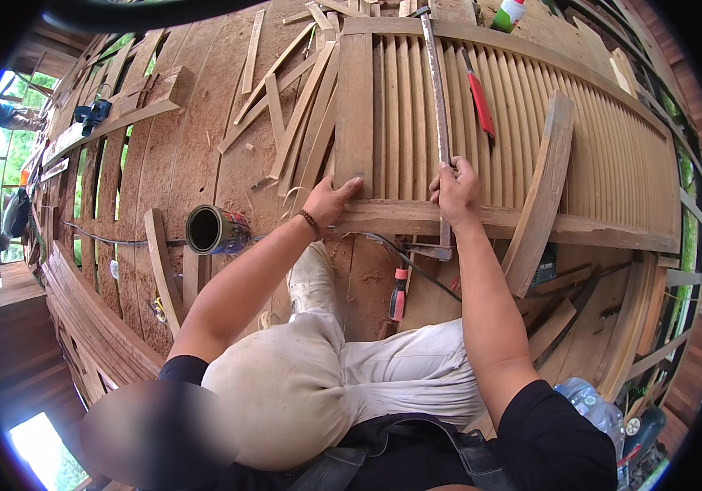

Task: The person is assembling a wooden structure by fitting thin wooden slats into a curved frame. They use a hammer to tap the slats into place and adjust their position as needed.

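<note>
A louvered wooden panel lies in front of me, its slats running away from me. My left hand grips its near left corner, thumb on top and fingers partly hidden at the edge. My right hand is closed around the long metal bar of a bar clamp, which spans the panel from far rail to near rail. The clamp's lower jaw hangs just past the near rail. On the slats, right of the clamp, rests a red-handled tool with a narrow dark blade.
A loose board leans across the panel's near rail. Thin wooden strips lie scattered at the left. An open can stands near my left forearm. A red-and-black-handled tool and a dark cable lie below the panel.
</note>
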`<action>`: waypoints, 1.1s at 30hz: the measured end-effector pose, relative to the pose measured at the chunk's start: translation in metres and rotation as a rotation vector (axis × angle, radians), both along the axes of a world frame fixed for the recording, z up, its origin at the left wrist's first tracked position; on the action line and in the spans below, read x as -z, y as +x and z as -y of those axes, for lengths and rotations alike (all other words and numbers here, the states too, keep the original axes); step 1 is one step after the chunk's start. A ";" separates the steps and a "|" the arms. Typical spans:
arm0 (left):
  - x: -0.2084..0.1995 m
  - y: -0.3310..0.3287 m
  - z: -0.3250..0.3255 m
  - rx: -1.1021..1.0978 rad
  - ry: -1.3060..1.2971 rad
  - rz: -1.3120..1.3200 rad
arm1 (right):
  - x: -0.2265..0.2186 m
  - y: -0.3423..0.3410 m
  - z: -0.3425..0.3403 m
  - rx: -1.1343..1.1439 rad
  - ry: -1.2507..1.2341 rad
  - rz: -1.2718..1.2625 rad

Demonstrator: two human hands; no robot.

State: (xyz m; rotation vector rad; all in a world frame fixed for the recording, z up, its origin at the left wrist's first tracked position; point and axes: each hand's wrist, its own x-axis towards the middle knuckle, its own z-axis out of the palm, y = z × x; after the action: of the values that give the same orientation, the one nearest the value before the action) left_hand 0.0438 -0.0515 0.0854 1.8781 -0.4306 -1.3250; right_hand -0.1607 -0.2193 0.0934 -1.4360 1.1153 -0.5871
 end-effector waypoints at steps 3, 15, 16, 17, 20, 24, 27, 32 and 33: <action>0.029 0.010 -0.008 -0.018 -0.033 -0.005 | 0.001 0.002 0.004 -0.026 -0.106 -0.158; 0.026 0.015 -0.010 0.025 -0.014 -0.016 | -0.025 0.004 -0.002 -0.116 -0.610 -0.675; 0.029 0.018 -0.011 0.038 -0.036 -0.018 | -0.025 0.005 -0.003 -0.104 -0.633 -0.664; 0.032 0.026 -0.010 0.032 -0.015 -0.021 | -0.025 0.008 -0.004 -0.093 -0.656 -0.653; 0.016 0.039 0.008 0.049 0.097 0.018 | -0.025 0.012 -0.011 -0.013 -0.720 -0.484; 0.011 0.073 0.038 0.001 0.060 -0.096 | -0.034 0.049 -0.017 -0.247 -0.553 -0.325; 0.023 0.091 0.069 -0.058 0.001 -0.095 | -0.025 0.091 -0.011 -0.309 -0.454 -0.569; 0.040 0.100 0.118 -0.266 -0.069 -0.088 | -0.030 0.122 -0.014 -0.291 -0.413 -0.690; 0.042 0.100 0.128 -0.306 -0.096 -0.094 | -0.029 0.122 -0.014 -0.283 -0.421 -0.682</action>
State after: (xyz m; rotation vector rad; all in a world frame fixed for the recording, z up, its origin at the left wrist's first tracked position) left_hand 0.1435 -0.1793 0.0434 1.7151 -0.1467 -1.1601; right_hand -0.0389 -0.2052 0.1225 -2.2161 1.3154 -0.1171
